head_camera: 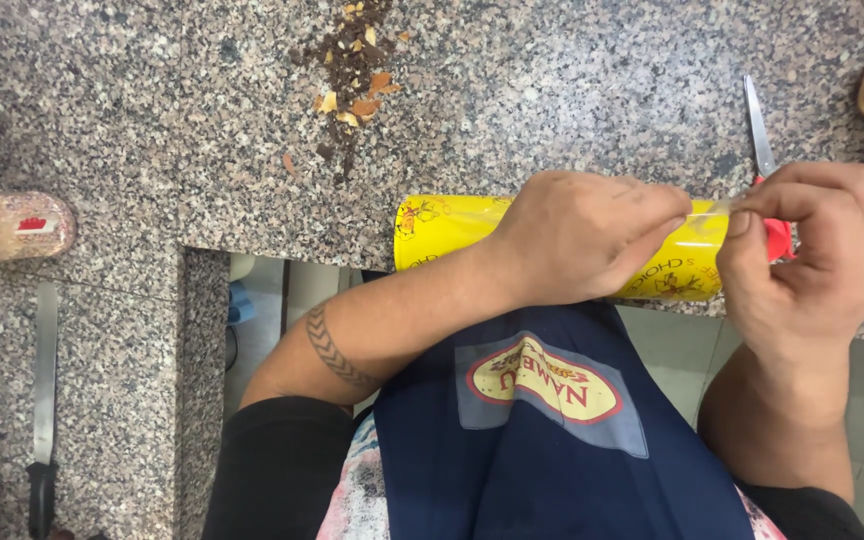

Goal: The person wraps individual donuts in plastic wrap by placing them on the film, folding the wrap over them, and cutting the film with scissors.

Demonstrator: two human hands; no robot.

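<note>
- Head view: my left hand (577, 235) pins the yellow roll (442, 228) on the desk (152, 120).
- Right hand (812, 255) fingers pinch the clear film edge (714, 208); best kept taut and level, I judge.

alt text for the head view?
Left hand and right hand pinch clear film off a yellow roll at a granite counter edge. Scissors lie behind; a knife and jar sit left.

A single head-worn camera looks almost straight down, close over the granite counter (572, 90) edge, with the wearer's apron (552, 440) filling the lower frame and both forearms entering from below.
</note>
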